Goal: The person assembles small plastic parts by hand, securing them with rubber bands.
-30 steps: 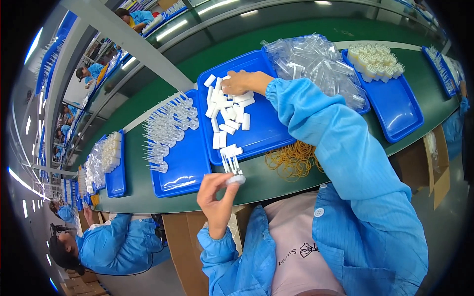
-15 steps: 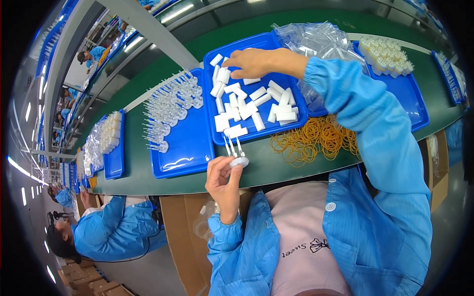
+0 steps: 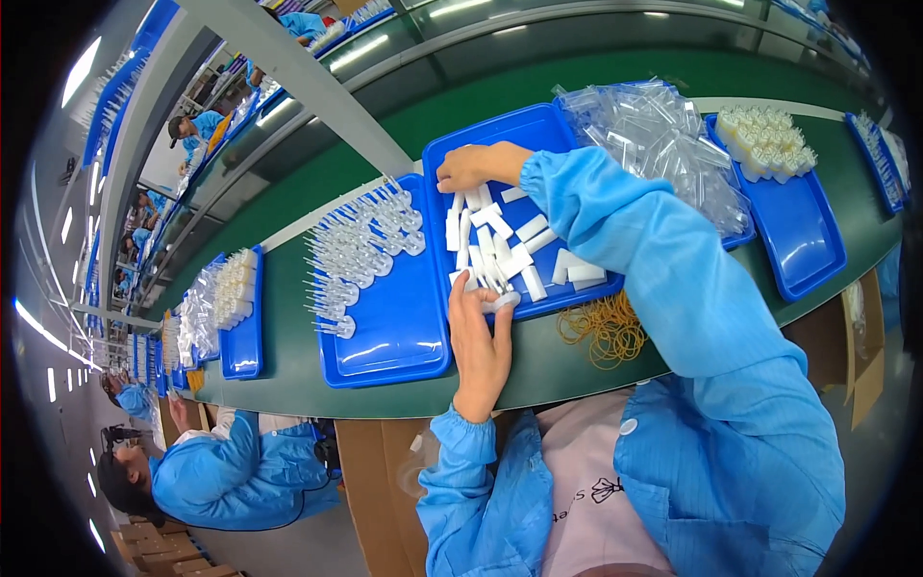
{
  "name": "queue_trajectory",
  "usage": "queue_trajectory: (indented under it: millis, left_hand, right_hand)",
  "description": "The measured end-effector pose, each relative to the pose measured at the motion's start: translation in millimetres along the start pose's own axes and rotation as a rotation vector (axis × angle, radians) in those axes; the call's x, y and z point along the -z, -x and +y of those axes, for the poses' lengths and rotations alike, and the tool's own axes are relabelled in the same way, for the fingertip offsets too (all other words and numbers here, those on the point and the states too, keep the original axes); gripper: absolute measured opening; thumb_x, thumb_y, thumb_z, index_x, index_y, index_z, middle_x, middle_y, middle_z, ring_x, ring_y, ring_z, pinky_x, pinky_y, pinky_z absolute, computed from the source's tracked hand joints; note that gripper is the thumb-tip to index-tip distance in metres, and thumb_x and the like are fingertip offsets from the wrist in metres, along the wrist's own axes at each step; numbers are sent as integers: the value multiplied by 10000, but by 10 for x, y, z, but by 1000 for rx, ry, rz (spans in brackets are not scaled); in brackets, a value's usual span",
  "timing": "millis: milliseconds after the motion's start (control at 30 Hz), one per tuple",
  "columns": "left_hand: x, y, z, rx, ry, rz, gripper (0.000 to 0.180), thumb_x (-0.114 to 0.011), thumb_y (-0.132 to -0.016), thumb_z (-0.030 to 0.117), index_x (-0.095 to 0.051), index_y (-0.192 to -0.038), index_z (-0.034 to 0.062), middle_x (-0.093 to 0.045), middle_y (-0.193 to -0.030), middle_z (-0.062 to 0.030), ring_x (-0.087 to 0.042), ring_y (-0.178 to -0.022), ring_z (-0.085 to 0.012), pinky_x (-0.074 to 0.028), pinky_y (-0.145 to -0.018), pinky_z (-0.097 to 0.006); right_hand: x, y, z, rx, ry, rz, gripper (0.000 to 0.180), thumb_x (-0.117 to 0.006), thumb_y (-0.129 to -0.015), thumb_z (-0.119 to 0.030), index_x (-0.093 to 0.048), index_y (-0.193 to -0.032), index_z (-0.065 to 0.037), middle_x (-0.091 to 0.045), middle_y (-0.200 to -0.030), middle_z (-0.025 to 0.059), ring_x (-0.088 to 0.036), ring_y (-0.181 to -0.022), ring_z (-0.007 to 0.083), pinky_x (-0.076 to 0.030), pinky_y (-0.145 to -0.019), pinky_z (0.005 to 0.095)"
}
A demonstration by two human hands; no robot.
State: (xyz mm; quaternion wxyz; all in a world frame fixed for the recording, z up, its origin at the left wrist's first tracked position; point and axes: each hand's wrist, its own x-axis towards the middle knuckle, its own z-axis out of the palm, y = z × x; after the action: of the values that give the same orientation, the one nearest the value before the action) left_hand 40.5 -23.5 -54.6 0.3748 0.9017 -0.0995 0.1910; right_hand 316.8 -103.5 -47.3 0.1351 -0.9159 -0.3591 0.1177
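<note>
Far left on the green worktop, a small blue plastic tray carries bunched white parts, clear bags just beside it. A co-worker in a blue smock sits at the worktop's near edge, lower left. Next, a larger blue rectangular tray holds rows of clear plastic tubes with thin tips across its far half; near half bare. Left hand rests at the near edge of the middle blue tray, fingers curled and pinching a small bundle of thin white-tipped sticks; grip closed on them. That middle tray is scattered with small white rectangular plastic pieces, lying loose and at all angles. Right hand reaches over the tray's far left corner, fingers bent down onto the white pieces; cannot tell whether it grips one. Yellow-orange rubber bands lie in a loose heap on the worktop just at the middle tray's near right corner. A pile of clear plastic bags overlaps the tray's right edge. Further right, another blue tray with a cluster of white capped parts at its far end. Brown cardboard box below the worktop's right edge.
</note>
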Motion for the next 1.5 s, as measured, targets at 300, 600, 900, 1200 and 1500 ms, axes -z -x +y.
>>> queue_trajectory:
  millis: [300, 600, 900, 1200, 1500]
  left_hand:
    - [-27, -177, -2, -15, 151, 62, 176, -651, -819, 110, -553, -940, 28, -494, -1221, -206, -496, -1120, -348, -387, -928, -377]
    - [81, 73, 241, 216, 743, 221, 220, -664, -849, 96, -520, -1000, 26, -577, -1017, -67, -559, -916, -128, -437, -806, -249]
    - [140, 409, 550, 257, 1083, 85, 243, -618, -890, 142, -521, -1085, 35, -591, -983, -69, -603, -870, -160, -497, -780, -311]
    - [-41, 489, 844, 79, 1044, -9, 190, -611, -889, 115, -554, -1052, 35, -523, -1066, -76, -562, -872, -146, -485, -781, -310]
    - [-244, 450, 1015, 145, 992, -76, 200, -638, -869, 109, -572, -1038, 27, -518, -1058, -61, -545, -875, -126, -462, -790, -280]
  right_hand:
    - [266, 684, -195, -67, -49, -276, 384, -609, -801, -150, -602, -1184, -134, -601, -1183, 95, -603, -1006, 277, -504, -767, 389]
    - [298, 1190, -253, 131, 88, 52, 224, -624, -768, -127, -692, -981, -108, -676, -921, 131, -639, -897, 295, -500, -770, 385]
    - [690, 2515, -538, 142, -694, 315, 216, -541, -915, -270, -616, -943, -69, -554, -706, -7, -510, -637, 74, -419, -586, 209]
    - [382, 3150, -215, -10, -1133, 190, 321, -572, -897, -409, -647, -947, -101, -616, -887, -20, -531, -739, 63, -438, -678, 212]
    - [273, 3250, -61, -98, -1346, 195, 290, -639, -863, -357, -608, -977, -93, -621, -868, -8, -555, -773, 64, -452, -721, 206]
